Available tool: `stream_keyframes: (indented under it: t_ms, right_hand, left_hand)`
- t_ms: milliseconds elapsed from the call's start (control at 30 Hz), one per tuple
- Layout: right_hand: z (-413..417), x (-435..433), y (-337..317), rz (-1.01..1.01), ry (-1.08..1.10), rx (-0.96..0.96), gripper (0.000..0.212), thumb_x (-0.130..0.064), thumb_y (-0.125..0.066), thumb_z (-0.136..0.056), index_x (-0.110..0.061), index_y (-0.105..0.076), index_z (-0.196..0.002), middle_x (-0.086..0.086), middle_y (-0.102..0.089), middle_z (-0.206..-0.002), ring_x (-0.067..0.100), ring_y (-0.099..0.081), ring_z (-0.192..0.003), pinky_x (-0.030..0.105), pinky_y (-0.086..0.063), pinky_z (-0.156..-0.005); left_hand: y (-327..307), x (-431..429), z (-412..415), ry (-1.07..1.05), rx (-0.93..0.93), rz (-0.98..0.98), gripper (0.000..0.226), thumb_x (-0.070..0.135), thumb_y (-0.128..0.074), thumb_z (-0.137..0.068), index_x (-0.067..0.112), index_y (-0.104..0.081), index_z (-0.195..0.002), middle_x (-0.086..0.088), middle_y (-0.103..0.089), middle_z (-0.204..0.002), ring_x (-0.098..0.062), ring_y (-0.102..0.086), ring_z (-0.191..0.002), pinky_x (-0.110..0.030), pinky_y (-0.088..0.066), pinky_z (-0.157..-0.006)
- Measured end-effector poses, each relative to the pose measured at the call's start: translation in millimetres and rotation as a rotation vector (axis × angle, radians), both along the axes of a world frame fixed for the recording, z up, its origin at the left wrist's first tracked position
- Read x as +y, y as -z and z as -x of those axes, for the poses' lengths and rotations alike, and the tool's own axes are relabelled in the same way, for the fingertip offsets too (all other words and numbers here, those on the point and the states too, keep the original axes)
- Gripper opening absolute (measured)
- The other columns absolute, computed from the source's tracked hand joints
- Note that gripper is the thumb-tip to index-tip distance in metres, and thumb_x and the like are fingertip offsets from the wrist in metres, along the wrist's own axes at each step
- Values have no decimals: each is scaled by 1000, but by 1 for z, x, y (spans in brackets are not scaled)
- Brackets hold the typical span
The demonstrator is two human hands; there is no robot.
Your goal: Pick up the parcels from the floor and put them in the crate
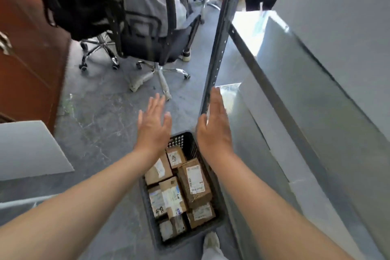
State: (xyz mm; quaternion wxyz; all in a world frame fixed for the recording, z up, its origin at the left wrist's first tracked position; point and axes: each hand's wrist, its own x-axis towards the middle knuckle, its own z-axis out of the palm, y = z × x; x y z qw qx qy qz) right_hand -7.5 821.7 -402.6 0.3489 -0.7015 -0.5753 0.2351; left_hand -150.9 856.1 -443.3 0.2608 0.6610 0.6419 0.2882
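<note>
Brown cardboard parcels fill black crate on grey floor. Left hand and right hand extended above, fingers straight, holding nothing.

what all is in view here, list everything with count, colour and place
parcels: about eight, brown cardboard with white labels, inside the crate
crate: one, black, on the floor at bottom centre
office chairs: two, black with chrome bases, top left
shelf post: one, grey metal, centre right
panels: several, grey, right side
slab: one, grey, left edge
cabinet: one, reddish-brown wood, far left
shoe: one, white, beside the crate
left hand: fingers straight, empty, above the crate
right hand: fingers straight, empty, above the crate
</note>
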Motion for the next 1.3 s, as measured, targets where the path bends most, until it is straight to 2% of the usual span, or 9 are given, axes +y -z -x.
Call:
stream_keyframes:
  t_ms: [100,233,400,533,733,1000,1133,1233,1300]
  right_hand:
    - [13,-28,-64,-98,43,-131,72,-9,-38,-97,-22,-1,-157,-7,2,-165,6,-1,-150,35,-2,-124]
    - [15,-70,-160,-224,69,-262,70,-14,-36,-101,-22,5,-157,-7,12,-164,-1,15,-145,27,8,-121]
    - [-39,-127,-299,-463,245,-463,64,-16,-36,-102,-20,-5,-157,-6,3,-164,1,11,-147,26,11,-120]
    - [-100,-209,-378,-534,433,-580,63,-19,-35,-102,-18,-6,-157,-3,0,-165,8,3,-151,37,5,-123]
    - [-193,-393,-429,-491,724,-805,63,-21,-31,-102,-18,-3,-157,-4,1,-165,7,4,-151,40,6,-123]
    - [-268,-729,-450,-300,1158,-1008,62,-28,-29,-105,-19,3,-157,-4,8,-165,9,7,-151,44,2,-123]
    - [-259,-883,-446,-269,1345,-1043,59,-22,-34,-103,-14,-11,-157,1,-8,-165,12,-7,-151,40,-13,-123]
    - [-237,-954,-437,-277,1343,-1059,53,-14,-41,-102,-11,-27,-154,4,-23,-161,13,-18,-149,38,-12,-123]
    - [-226,-985,-440,-413,1403,-981,51,-15,-41,-104,-10,-28,-153,5,-25,-161,13,-18,-149,34,-10,-123]
  left_hand:
    - [-84,-23,6,129,58,-170,54,26,-34,-104,24,-22,-156,9,-15,-163,-5,-5,-151,-42,1,-123]
    - [-196,-49,-4,326,101,-377,55,30,-36,-104,26,-19,-156,11,-12,-164,-2,-1,-150,-43,1,-124]
    - [-331,-82,-57,367,28,-618,56,32,-25,-102,23,-18,-157,9,-12,-164,-2,1,-150,-43,3,-124]
    - [-399,-127,-108,463,42,-796,60,36,-19,-99,20,-18,-157,6,-12,-164,-4,0,-150,-34,10,-122]
    - [-450,-269,-228,764,-24,-956,57,37,-17,-104,21,-10,-158,8,-3,-165,-5,6,-151,-44,3,-123]
    - [-461,-600,-378,1239,-226,-1061,56,37,-14,-106,22,1,-158,8,4,-165,-4,10,-150,-43,2,-124]
    - [-460,-759,-401,1433,-346,-1070,55,33,-16,-105,18,-8,-158,4,-5,-165,-9,0,-152,-45,-5,-124]
    - [-463,-868,-389,1609,-440,-1082,57,25,-17,-101,11,-17,-156,-3,-16,-164,-16,-10,-152,-51,-15,-121]
    - [-470,-911,-376,1644,-533,-944,57,26,-14,-101,14,-15,-157,0,-13,-165,-13,-7,-152,-48,-13,-123]
